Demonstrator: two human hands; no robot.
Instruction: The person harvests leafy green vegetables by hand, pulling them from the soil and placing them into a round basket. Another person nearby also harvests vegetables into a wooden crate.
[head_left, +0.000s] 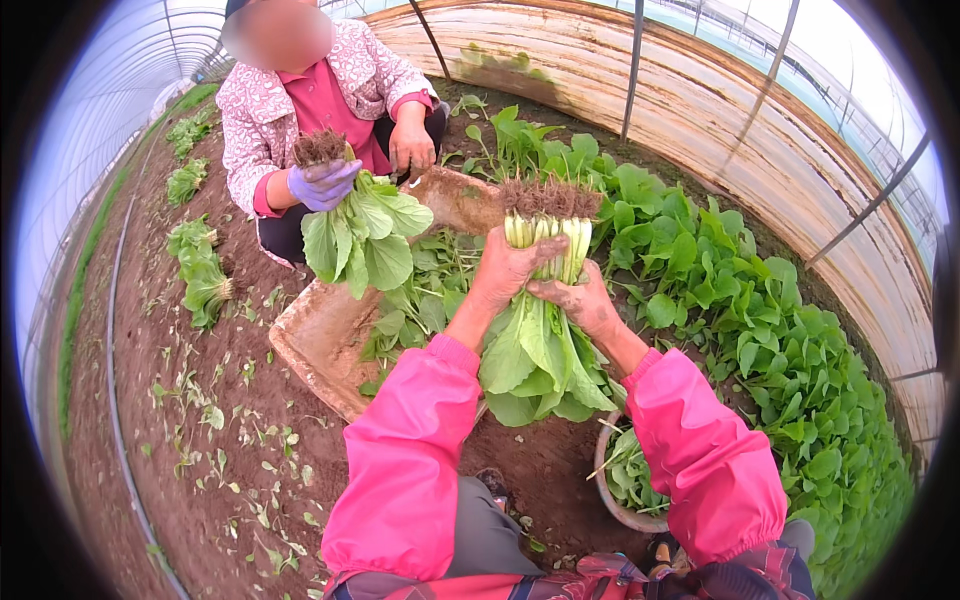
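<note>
A thick bunch of leafy greens (536, 360) hangs upside down between my hands, its soil-caked roots on top and its broad leaves below. My left hand (514, 266) wraps the pale stems from the left side. From the right, my right hand (581, 296) grips the same stems slightly lower, its thumb across the front. Behind my left forearm lies a worn, mud-stained tub (322, 341) with loose leaves (427, 300) in it. Under my right forearm stands a round basin (604, 472) holding more picked leaves (634, 469).
Opposite me a person (322, 97) crouches, holding a rooted bunch (360, 232) in a purple-gloved hand (326, 184). Growing greens (750, 337) fill the right side beside the plastic greenhouse wall (750, 135). Bunches (199, 274), leaf scraps (217, 416) and a hose (116, 375) lie on the soil at left.
</note>
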